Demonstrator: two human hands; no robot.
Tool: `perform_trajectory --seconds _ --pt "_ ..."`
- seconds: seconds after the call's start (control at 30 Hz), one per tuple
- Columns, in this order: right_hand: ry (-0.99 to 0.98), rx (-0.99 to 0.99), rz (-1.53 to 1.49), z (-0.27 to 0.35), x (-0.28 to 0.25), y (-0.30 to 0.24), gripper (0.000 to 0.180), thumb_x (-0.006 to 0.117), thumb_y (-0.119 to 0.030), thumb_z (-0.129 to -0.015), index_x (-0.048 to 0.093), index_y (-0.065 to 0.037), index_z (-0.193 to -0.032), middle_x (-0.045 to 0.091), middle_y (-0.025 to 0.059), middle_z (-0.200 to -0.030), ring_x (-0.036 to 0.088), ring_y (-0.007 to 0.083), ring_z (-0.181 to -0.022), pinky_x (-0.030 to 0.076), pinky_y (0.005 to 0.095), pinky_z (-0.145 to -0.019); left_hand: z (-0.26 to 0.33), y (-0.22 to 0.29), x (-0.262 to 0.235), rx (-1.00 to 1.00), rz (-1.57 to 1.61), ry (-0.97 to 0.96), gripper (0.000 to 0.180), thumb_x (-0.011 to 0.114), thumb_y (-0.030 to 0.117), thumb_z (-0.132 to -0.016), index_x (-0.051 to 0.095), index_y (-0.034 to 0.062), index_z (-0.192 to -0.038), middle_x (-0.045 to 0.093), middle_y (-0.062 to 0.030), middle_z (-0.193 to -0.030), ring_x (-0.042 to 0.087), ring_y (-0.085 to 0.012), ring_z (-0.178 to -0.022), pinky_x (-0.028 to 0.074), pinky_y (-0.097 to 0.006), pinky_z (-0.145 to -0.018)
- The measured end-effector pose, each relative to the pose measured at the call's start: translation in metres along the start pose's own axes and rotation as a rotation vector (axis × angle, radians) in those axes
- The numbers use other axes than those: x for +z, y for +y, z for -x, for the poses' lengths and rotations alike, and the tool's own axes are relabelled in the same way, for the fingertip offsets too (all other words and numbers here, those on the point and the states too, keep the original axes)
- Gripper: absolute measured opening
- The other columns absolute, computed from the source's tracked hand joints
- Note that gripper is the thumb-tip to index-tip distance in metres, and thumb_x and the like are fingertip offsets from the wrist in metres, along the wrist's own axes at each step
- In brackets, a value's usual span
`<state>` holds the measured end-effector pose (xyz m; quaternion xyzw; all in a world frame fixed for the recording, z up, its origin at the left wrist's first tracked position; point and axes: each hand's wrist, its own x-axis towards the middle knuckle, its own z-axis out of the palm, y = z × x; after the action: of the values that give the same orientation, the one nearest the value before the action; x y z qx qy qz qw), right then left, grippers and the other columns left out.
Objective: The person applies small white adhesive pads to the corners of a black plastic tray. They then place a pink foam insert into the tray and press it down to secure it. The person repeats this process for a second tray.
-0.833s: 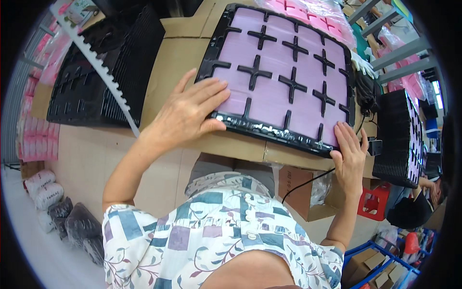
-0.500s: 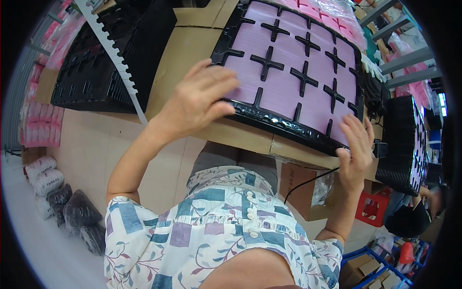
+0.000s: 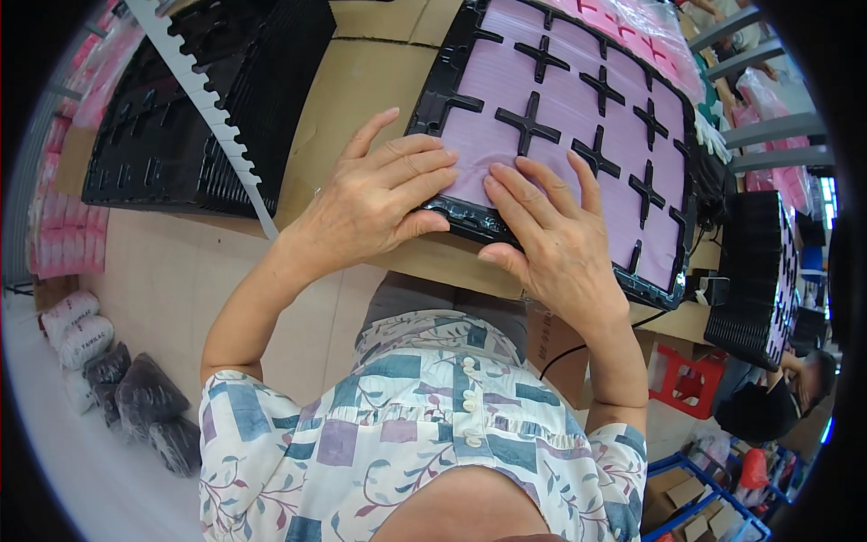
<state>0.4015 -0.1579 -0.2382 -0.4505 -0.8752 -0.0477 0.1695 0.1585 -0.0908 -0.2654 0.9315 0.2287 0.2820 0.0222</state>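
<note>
A black plastic tray (image 3: 657, 287) with raised cross-shaped ridges lies on the cardboard-covered bench before me. Pink-purple sheet material (image 3: 564, 134) fills the spaces between its crosses. At the near left corner my left hand (image 3: 375, 194) rests with fingers stretched out, its fingertips on the pink sheet and its thumb over the black rim. Beside it, my right hand (image 3: 560, 230) presses flat fingertips on the sheet near the front rim, thumb out at the edge. Neither hand grips anything. The sheet under the right fingers looks slightly wrinkled.
Stacked black trays (image 3: 208, 117) stand at the left, with a white notched strip (image 3: 203, 104) leaning across them. Another tray stack (image 3: 754, 280) is at the right, above a red plastic crate (image 3: 686, 381). Metal bars (image 3: 768, 131) jut in at the far right. A black cable (image 3: 578, 348) hangs off the bench.
My right hand has moved left from the tray's right corner onto the sheet near the left hand. The left hand has shifted slightly and now touches the sheet. The tray appears a little further right.
</note>
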Motion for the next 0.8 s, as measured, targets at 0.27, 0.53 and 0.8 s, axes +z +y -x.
perform_trajectory --seconds 0.27,0.53,0.8 --pt "0.023 0.011 0.007 -0.016 0.004 -0.008 0.058 0.072 -0.047 -0.075 0.068 -0.002 -0.110 0.064 0.0075 -0.117 0.054 0.0262 -0.119 0.025 0.0581 -0.112 -0.010 -0.006 -0.009 -0.059 0.089 0.031 0.041 0.067 0.039 -0.086 0.068 0.0018 -0.103 0.069 -0.0109 -0.109 0.063 -0.0282 -0.112 0.039 -0.051 -0.109" --pt "0.131 0.023 0.003 0.012 -0.023 -0.013 0.044 0.070 -0.042 -0.080 0.068 -0.003 -0.099 0.066 0.0089 -0.109 0.059 0.0268 -0.112 0.030 0.0593 -0.110 -0.078 -0.030 0.023 -0.050 0.056 -0.127 0.044 0.065 0.028 -0.090 0.060 0.0014 -0.124 0.056 -0.0167 -0.134 0.049 -0.0325 -0.128 0.037 -0.046 -0.110" --pt "0.431 0.915 0.237 0.152 -0.058 0.040 0.035 0.062 -0.020 -0.094 0.062 0.003 -0.121 0.065 0.0208 -0.114 0.060 0.0361 -0.105 0.045 0.0435 -0.092 -0.049 -0.044 0.026 -0.589 0.805 0.124 0.054 0.060 0.021 -0.095 0.045 -0.0031 -0.140 0.048 -0.0178 -0.145 0.046 -0.0266 -0.133 0.034 -0.035 -0.111"
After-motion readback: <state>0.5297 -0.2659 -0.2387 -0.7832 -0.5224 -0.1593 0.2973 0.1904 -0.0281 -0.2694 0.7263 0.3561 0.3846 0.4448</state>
